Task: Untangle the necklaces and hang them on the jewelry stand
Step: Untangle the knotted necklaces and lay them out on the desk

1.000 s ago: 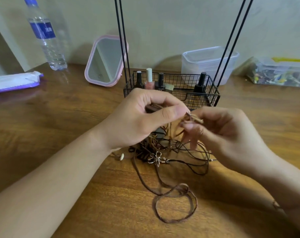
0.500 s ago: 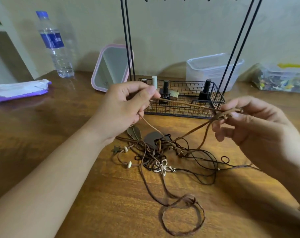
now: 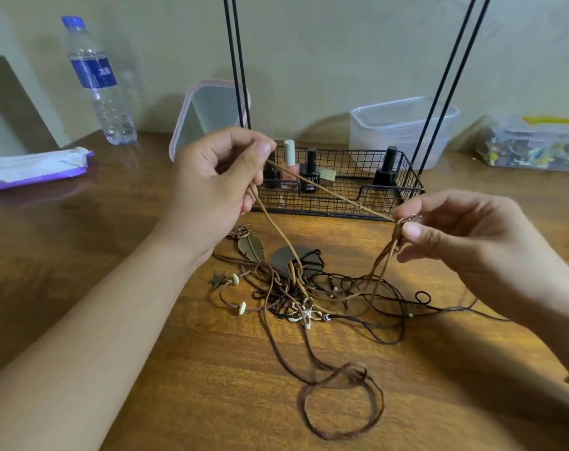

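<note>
A tangle of brown and black cord necklaces (image 3: 312, 288) lies on the wooden table, with a feather pendant (image 3: 251, 249), a star charm (image 3: 217, 279) and a shell flower (image 3: 304, 314) in it. A light brown cord (image 3: 328, 192) stretches taut between my hands. My left hand (image 3: 218, 187) pinches one end of it. My right hand (image 3: 455, 236) pinches the other end near a small metal clasp. Both sides of the cord drop into the tangle. The black jewelry stand (image 3: 237, 70) rises behind, with its wire basket base (image 3: 403, 185); its top is out of frame.
Nail polish bottles (image 3: 309, 172) stand in the basket. A pink-rimmed mirror (image 3: 208, 115), a water bottle (image 3: 97, 83), a wipes pack (image 3: 35, 167), a clear tub (image 3: 400, 128) and a lidded box (image 3: 534, 144) line the back. A dark cord loop (image 3: 341, 405) lies near me.
My hands have drawn apart, left hand going left and up, right hand going right, pulling the light brown cord straight. The feather pendant and star charm came into view.
</note>
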Action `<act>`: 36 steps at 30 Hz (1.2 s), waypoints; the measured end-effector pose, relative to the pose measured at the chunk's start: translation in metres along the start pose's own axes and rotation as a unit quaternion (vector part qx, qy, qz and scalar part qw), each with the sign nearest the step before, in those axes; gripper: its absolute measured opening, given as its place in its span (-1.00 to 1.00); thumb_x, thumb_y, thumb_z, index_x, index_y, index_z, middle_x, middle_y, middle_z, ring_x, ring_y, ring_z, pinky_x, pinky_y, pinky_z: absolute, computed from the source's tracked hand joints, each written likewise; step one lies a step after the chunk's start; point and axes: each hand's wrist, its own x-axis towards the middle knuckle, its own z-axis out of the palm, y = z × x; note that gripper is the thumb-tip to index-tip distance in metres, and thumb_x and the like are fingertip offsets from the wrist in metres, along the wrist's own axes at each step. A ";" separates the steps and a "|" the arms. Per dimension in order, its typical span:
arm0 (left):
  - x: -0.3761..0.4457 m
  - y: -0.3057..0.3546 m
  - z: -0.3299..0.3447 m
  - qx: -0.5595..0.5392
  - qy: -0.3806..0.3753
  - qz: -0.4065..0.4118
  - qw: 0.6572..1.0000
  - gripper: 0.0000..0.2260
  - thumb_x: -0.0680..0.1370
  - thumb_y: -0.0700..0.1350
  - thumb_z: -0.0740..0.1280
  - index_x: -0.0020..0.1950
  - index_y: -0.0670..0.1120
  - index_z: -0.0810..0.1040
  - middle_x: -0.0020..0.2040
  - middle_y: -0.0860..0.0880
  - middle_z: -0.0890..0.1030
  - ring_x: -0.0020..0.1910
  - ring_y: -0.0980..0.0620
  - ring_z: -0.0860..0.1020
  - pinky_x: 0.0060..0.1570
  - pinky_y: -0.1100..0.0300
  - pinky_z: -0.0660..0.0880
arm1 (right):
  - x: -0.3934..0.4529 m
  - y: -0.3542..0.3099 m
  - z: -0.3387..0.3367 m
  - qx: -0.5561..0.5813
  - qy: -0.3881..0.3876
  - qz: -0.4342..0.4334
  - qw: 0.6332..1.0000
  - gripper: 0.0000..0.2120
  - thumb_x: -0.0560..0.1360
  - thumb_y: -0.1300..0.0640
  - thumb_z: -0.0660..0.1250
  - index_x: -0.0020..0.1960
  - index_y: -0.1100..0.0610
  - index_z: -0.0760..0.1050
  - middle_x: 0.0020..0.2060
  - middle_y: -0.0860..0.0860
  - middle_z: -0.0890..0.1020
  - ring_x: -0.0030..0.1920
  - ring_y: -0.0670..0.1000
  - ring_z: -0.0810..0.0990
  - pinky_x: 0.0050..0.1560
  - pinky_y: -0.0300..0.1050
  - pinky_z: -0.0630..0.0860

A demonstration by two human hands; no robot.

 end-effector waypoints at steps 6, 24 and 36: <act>0.000 -0.007 0.002 0.042 0.015 -0.015 0.999 -0.90 0.62 -0.17 0.33 -0.01 -0.05 0.64 -0.36 0.07 0.53 -0.45 0.10 0.44 -0.44 0.31 0.43 | -0.001 0.001 0.002 -0.015 -0.009 -0.023 1.000 -0.87 0.41 0.14 0.37 -0.10 0.13 0.67 -0.19 0.19 0.71 -0.13 0.16 0.71 -0.15 -0.06 0.66; -0.009 -0.014 0.012 0.120 -0.111 -0.062 0.985 -0.91 0.60 -0.14 0.34 -0.02 -0.06 0.65 -0.26 0.03 0.65 -0.44 0.07 0.53 -0.35 0.31 0.46 | -0.005 -0.007 0.010 -0.047 -0.038 0.017 0.998 -0.87 0.29 0.21 0.45 -0.17 0.19 0.66 -0.17 0.15 0.73 -0.14 0.07 0.74 -0.16 -0.19 0.65; -0.037 -0.006 0.040 0.052 -0.301 -0.071 0.949 -0.87 0.60 -0.12 0.36 0.10 -0.08 0.67 -0.32 0.00 0.63 -0.47 0.07 0.46 -0.42 0.23 0.43 | -0.013 0.003 0.030 -0.099 0.032 -0.099 0.990 -0.89 0.33 0.24 0.47 -0.20 0.05 0.65 -0.27 -0.03 0.72 -0.28 -0.03 0.71 -0.19 -0.25 0.62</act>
